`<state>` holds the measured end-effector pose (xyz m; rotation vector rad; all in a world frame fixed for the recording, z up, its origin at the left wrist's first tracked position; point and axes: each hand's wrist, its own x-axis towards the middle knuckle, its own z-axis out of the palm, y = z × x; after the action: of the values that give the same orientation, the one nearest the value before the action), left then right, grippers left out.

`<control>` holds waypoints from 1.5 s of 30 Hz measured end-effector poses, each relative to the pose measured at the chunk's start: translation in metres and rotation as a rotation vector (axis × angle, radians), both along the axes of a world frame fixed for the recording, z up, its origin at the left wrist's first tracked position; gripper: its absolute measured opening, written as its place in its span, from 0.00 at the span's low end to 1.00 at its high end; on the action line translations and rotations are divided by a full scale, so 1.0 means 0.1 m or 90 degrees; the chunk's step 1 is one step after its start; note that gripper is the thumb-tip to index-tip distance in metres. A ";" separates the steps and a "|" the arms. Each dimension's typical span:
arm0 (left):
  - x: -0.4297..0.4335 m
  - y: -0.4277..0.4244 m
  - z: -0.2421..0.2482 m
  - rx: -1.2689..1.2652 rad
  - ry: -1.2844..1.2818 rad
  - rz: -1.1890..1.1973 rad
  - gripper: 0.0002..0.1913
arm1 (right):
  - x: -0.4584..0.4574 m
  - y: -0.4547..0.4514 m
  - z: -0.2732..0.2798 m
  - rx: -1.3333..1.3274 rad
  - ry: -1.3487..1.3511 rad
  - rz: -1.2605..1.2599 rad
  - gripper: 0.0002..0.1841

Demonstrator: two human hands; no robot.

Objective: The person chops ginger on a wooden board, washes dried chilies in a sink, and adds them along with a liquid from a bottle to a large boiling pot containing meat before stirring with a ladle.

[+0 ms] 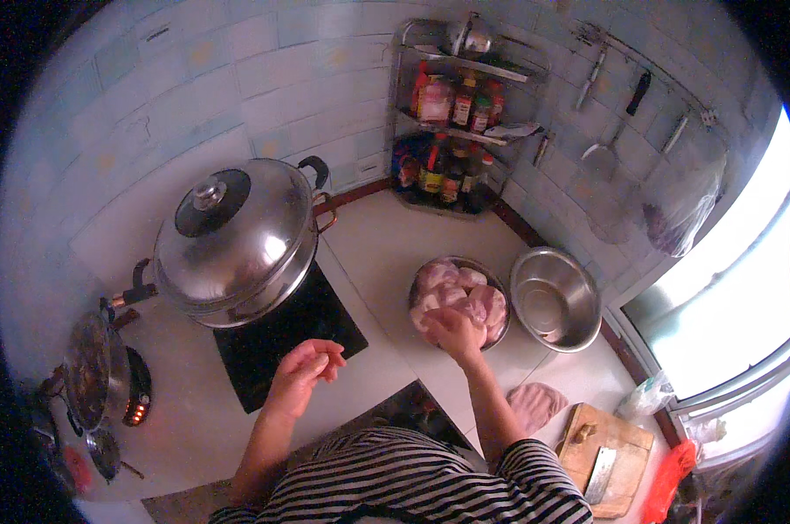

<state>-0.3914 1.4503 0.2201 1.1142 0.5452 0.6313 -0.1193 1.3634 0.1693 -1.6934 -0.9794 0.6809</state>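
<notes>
My right hand (457,333) reaches into a round metal bowl (495,275) and rests on chunks of pale pink raw meat (442,272) heaped inside it. Its fingertips are partly lost among the pieces, so I cannot see whether they grip one. My left hand (306,367) hangs empty over the front edge of a black cooktop (296,331), fingers loosely curled. Just right of the meat bowl stands a second steel basin (552,304), tilted in view, with a small scrap at its bottom. A pink cloth (535,405) lies beside my right forearm.
A large lidded steel wok (250,242) covers the cooktop's back. Farther left, a pan (90,370) sits by a lit control panel (138,406). A cleaver (601,471) lies on a wooden board (621,452) at right. A condiment rack (460,131) fills the corner.
</notes>
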 end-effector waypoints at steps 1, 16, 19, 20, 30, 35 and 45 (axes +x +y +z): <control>-0.02 -0.02 -0.01 -0.004 -0.004 0.005 0.16 | 0.02 0.01 -0.13 -0.004 -0.004 0.005 0.10; -0.53 -0.07 -0.23 -0.026 -0.026 0.149 0.11 | -0.53 0.65 -0.25 -0.021 0.102 0.238 0.11; -0.60 -0.09 -0.23 -0.038 -0.029 0.203 0.11 | -0.56 0.81 -0.21 -0.015 0.079 0.258 0.11; -0.62 -0.08 -0.25 -0.028 -0.025 0.219 0.11 | -0.55 0.88 -0.16 -0.026 0.065 0.253 0.11; -0.58 0.18 -0.02 0.017 0.127 0.241 0.12 | 0.48 2.02 0.42 0.132 -0.085 0.109 0.11; -0.53 0.49 -0.14 -0.002 0.158 0.139 0.13 | 1.27 2.83 0.91 0.130 -0.518 -0.031 0.11; -0.57 0.86 -0.32 -0.136 0.225 0.047 0.15 | 2.34 4.13 1.28 -0.263 -0.981 -0.111 0.22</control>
<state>-0.4486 1.5359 0.1883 1.0112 0.9392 0.4277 0.1147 1.7762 0.2974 -2.6020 -1.6944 -0.8141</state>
